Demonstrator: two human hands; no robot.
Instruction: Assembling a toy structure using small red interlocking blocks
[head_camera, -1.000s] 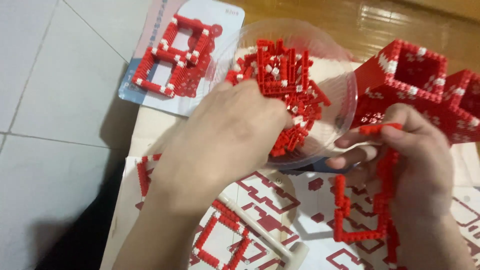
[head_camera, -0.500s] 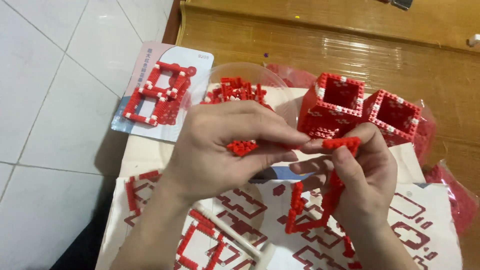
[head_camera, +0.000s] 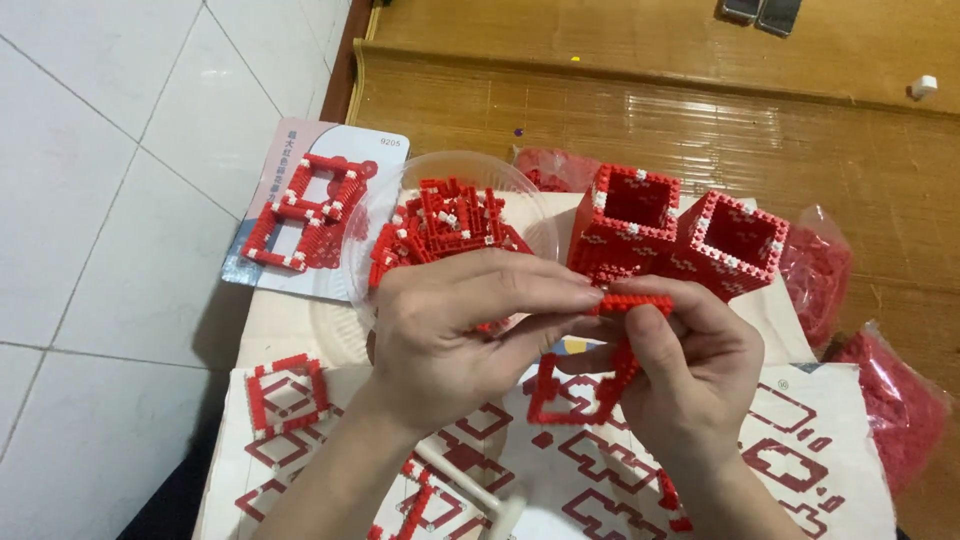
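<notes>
My right hand (head_camera: 690, 370) grips a flat open frame of small red bricks (head_camera: 585, 385) that hangs down between both hands. My left hand (head_camera: 455, 325) pinches with thumb and forefinger at the top bar of that frame (head_camera: 635, 300), where the two hands meet. Behind the hands a clear plastic bowl (head_camera: 375, 215) holds a heap of loose red bricks (head_camera: 440, 220). Two hollow square red brick boxes (head_camera: 680, 235) stand joined at the back right.
A printed sheet with red outline patterns (head_camera: 820, 450) lies under the hands, with a small red brick square (head_camera: 288, 395) on its left. A picture card (head_camera: 305, 205) lies on the white tile floor. Bags of red bricks (head_camera: 890, 395) sit at right on the bamboo mat.
My left hand came out of the bowl with small red bricks and moved right to the top of the frame. The view rose and pulled back.
</notes>
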